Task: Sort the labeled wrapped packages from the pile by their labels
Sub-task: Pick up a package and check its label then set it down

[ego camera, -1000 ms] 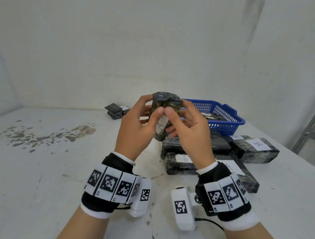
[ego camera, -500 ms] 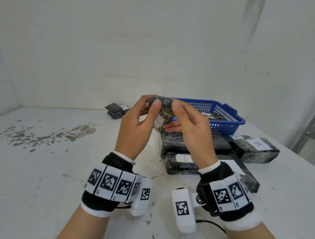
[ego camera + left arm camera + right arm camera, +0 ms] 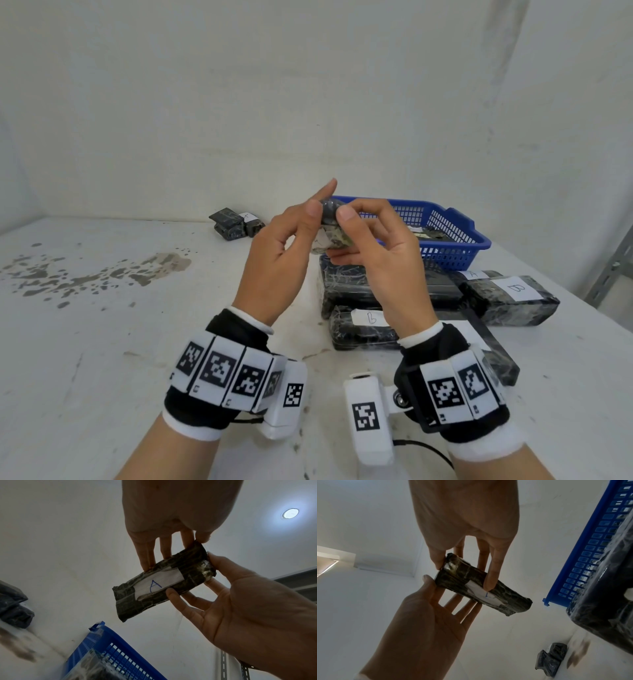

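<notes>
Package (image 3: 161, 584) (labelled A) pinched between left hand (image 3: 274, 260) and right hand (image 3: 383, 267)

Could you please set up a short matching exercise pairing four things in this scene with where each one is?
Things:
1. small package labelled A
2. package labelled B
3. blue basket
4. two small dark packages

Places:
a. far end of the table by the wall
b. held up between both hands
c. on the table, right of the pile
d. behind the pile

Pairs: 1-b, 2-c, 3-d, 4-a
</notes>
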